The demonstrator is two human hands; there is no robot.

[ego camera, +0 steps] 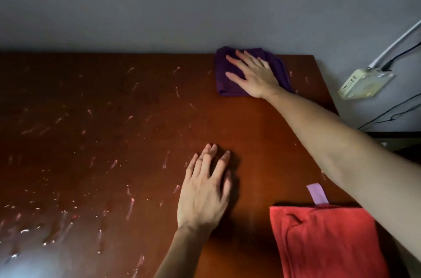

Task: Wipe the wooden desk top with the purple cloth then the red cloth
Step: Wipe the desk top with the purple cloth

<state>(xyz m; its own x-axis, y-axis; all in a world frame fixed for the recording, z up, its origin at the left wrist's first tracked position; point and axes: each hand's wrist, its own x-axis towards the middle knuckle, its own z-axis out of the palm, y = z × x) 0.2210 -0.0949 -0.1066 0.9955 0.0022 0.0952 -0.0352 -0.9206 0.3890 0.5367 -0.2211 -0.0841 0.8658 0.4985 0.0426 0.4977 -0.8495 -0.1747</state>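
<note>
**Purple cloth at the far edge**

We press our right hand (252, 72) flat, fingers spread, on the purple cloth (227, 81), upper right of centre on the desk (136, 106). Our left hand (205, 189) lies open on bare wood, holding nothing. The red cloth (325, 243) sits lower right, its long axis running up the frame.

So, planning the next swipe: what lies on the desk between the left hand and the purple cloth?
Head view: only bare desk top with faint pale streaks lies between the left hand and the purple cloth.

Right hand (255, 75) flat on purple cloth (227, 86), desk (114, 118) far corner.
</note>
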